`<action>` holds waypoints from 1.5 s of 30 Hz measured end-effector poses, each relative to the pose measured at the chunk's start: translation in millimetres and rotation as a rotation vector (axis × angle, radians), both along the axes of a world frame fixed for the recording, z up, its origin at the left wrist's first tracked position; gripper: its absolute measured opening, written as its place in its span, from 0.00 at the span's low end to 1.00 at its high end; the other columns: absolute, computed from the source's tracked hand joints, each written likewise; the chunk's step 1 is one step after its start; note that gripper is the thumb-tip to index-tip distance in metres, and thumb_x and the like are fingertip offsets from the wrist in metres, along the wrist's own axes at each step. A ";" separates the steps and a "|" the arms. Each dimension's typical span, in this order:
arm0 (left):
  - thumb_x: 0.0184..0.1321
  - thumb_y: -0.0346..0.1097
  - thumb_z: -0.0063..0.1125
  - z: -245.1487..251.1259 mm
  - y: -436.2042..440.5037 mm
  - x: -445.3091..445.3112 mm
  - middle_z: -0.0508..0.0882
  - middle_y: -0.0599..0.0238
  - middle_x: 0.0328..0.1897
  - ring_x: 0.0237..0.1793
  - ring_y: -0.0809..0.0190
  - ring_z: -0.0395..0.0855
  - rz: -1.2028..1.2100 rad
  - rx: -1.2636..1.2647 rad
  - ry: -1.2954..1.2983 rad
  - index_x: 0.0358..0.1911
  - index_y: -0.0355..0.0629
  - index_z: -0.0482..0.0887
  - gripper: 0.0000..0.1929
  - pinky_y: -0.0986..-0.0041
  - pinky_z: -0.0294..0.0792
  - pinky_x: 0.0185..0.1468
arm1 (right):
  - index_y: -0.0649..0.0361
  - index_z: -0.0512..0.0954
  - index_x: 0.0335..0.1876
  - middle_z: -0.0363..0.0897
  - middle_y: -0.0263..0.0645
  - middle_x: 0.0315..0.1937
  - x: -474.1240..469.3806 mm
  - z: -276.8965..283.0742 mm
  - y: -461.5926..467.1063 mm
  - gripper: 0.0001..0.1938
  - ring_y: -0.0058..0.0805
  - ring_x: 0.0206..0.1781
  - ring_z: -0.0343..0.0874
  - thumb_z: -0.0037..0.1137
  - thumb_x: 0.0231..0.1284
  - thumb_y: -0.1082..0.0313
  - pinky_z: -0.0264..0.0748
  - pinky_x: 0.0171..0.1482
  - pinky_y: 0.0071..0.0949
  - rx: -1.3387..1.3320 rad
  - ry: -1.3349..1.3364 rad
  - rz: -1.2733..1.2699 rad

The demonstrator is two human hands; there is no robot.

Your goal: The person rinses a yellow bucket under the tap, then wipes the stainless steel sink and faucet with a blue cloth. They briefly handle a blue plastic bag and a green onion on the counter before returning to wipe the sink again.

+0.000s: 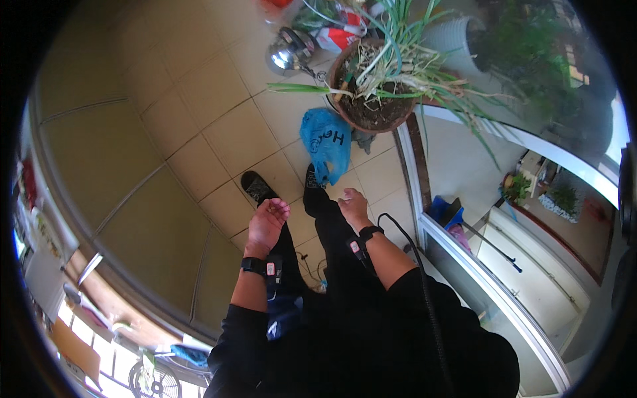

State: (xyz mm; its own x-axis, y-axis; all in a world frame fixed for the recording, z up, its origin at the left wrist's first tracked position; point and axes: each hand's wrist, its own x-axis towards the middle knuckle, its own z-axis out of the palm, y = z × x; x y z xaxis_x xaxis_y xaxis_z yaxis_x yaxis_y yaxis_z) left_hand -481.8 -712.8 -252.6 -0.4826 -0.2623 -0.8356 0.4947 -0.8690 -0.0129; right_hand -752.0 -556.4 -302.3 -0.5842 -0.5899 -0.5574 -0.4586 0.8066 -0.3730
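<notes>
My left hand (pixel 267 222) hangs in front of my left leg, its palm partly turned up and its fingers loosely curled around nothing visible. To the right, my right hand (pixel 354 207) hovers by my right leg with bent fingers, and nothing shows in it. Closest to that hand is a crumpled blue plastic bag (pixel 322 137) with dark printing, whose lower end overlaps the toe of my right shoe (pixel 311 176). Beyond the bag stands a round brown plant pot (pixel 372 122) of soil. Long green and dried leaves (pixel 398 69) spill over its rim. Both wrists wear black straps with small devices.
A shiny metal kettle (pixel 289 52) sits beside the pot, near red and white packaging (pixel 339 37). A white-framed sliding door (pixel 415 174) runs along the right; past it lie a blue dustpan (pixel 444 210) and a long handle (pixel 490 247). Cabinet panels (pixel 149 224) line the left.
</notes>
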 end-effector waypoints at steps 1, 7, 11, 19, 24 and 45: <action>0.79 0.43 0.49 -18.2 6.4 -13.1 0.87 0.59 0.47 0.51 0.54 0.86 -0.030 0.009 -0.023 0.46 0.39 0.83 0.14 0.65 0.78 0.60 | 0.64 0.81 0.57 0.88 0.48 0.44 -11.5 -26.6 12.9 0.24 0.42 0.45 0.90 0.73 0.56 0.61 0.85 0.48 0.37 0.107 -0.004 -0.097; 0.78 0.43 0.50 -137.6 37.7 -78.9 0.87 0.56 0.49 0.52 0.54 0.85 -0.233 0.077 -0.048 0.46 0.38 0.83 0.14 0.64 0.77 0.62 | 0.70 0.75 0.67 0.84 0.58 0.54 -33.2 -180.0 50.1 0.44 0.55 0.61 0.83 0.78 0.48 0.47 0.78 0.65 0.45 0.313 0.064 -0.435; 0.78 0.42 0.50 -188.4 52.5 -98.2 0.87 0.56 0.51 0.53 0.54 0.85 -0.317 0.040 -0.083 0.50 0.37 0.82 0.14 0.63 0.76 0.64 | 0.70 0.79 0.61 0.87 0.53 0.47 -23.9 -257.0 57.5 0.37 0.47 0.50 0.86 0.76 0.52 0.48 0.81 0.56 0.42 0.189 -0.153 -0.664; 0.76 0.31 0.53 -248.9 60.4 -138.2 0.87 0.56 0.50 0.51 0.58 0.86 -0.480 -0.084 -0.173 0.53 0.32 0.82 0.10 0.67 0.78 0.59 | 0.66 0.81 0.44 0.84 0.30 0.34 -34.7 -206.3 34.0 0.10 0.14 0.36 0.75 0.62 0.70 0.65 0.73 0.39 0.23 -0.294 -0.584 -0.733; 0.74 0.30 0.54 -271.4 53.4 -211.7 0.86 0.57 0.49 0.48 0.59 0.85 -0.507 -0.187 -0.149 0.52 0.30 0.82 0.11 0.69 0.77 0.55 | 0.67 0.80 0.52 0.84 0.31 0.42 -62.4 -144.0 -0.7 0.10 0.14 0.42 0.78 0.58 0.75 0.68 0.75 0.48 0.19 -0.431 -0.741 -0.795; 0.59 0.32 0.69 -267.9 -29.8 -287.9 0.85 0.47 0.62 0.61 0.52 0.84 -0.960 -1.187 -0.529 0.68 0.33 0.73 0.32 0.60 0.75 0.64 | 0.64 0.78 0.54 0.84 0.36 0.47 -101.1 -129.2 -32.4 0.12 0.24 0.46 0.84 0.56 0.78 0.63 0.84 0.51 0.29 -0.523 -0.761 -1.043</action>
